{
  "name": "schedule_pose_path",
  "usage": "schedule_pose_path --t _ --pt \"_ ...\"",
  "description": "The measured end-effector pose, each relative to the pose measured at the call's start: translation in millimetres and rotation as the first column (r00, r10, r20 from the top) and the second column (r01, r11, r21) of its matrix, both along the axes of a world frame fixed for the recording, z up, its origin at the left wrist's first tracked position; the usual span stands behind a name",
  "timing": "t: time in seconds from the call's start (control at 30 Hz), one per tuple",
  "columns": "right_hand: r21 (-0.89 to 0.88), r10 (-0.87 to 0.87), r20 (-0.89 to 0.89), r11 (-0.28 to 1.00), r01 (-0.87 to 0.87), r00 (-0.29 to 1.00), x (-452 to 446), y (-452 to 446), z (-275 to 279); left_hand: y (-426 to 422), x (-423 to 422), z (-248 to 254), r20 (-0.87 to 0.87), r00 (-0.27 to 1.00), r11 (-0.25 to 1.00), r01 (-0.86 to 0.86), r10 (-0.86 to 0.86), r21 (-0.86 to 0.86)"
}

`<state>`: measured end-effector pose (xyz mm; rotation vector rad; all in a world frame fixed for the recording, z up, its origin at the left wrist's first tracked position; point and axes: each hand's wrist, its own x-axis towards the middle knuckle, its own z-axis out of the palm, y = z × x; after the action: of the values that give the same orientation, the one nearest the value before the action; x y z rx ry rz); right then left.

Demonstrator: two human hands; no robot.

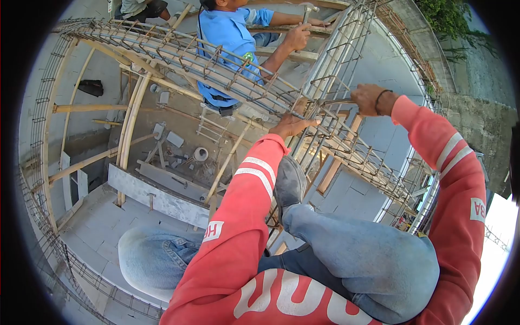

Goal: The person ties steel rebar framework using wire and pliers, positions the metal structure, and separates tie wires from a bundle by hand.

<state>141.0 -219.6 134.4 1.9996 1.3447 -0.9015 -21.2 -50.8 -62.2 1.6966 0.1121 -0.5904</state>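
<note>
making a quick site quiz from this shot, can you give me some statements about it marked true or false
1. The person's bare left hand touches the long cage of thin steel bars. True.
2. The person's bare right hand has nothing round its wrist. False: a thin dark band circles it.
3. The co-worker in the light blue shirt holds a hammer. True.
4. The round white bucket hangs from the cage. False: it is on the dusty floor below.
5. The person's red sleeves have white stripes. True.
6. The person wears black trousers. False: they are faded blue jeans.
</note>
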Motion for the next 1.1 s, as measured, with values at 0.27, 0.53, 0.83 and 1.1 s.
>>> schedule_pose_path --t 0.27,0.53,0.83,1.1 --pt "0.364 -0.588 -0.047 0.743 0.562 0.808 -107 -43 -33 2 0 6 -0.039 0.999 1.0 0.007 -0.007 0.0" --pt "-0.544 -0.936 -0.347 0.255 0.799 0.063 -11 4 15 -4 3 -11 -0.003 1.0 1.0 0.008 -0.008 0.025" --pt "-0.219 0.162 0.223 0.969 -0.112 0.961 -7 31 38 -2 -3 7 -0.059 0.998 1.0 -0.007 0.009 0.021" --pt "0.138 0.312 0.505 0.892 -0.432 0.805 -5 -26 19 -2 -2 5 -0.008 1.0 1.0 -0.027 0.027 -0.014"
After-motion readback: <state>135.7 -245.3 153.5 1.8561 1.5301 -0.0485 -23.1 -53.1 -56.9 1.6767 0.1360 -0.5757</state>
